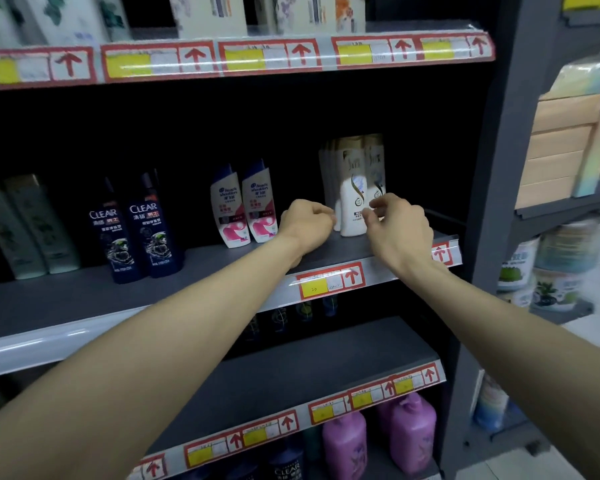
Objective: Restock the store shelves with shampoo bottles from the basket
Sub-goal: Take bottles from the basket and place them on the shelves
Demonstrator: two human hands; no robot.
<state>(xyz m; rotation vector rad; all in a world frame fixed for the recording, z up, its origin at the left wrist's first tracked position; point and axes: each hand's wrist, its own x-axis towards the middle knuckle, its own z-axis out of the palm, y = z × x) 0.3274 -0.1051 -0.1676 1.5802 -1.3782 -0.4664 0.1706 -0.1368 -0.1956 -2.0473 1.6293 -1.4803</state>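
White shampoo bottle (352,202) stands upright at the right end of the middle shelf (215,271). Left hand (307,221) is curled against its left side. Right hand (400,225) has fingers bent at its right edge, can't tell if either actually grips.

A shop: price-tagged shelves (222,299) lined with shampoo bottles (257,206).
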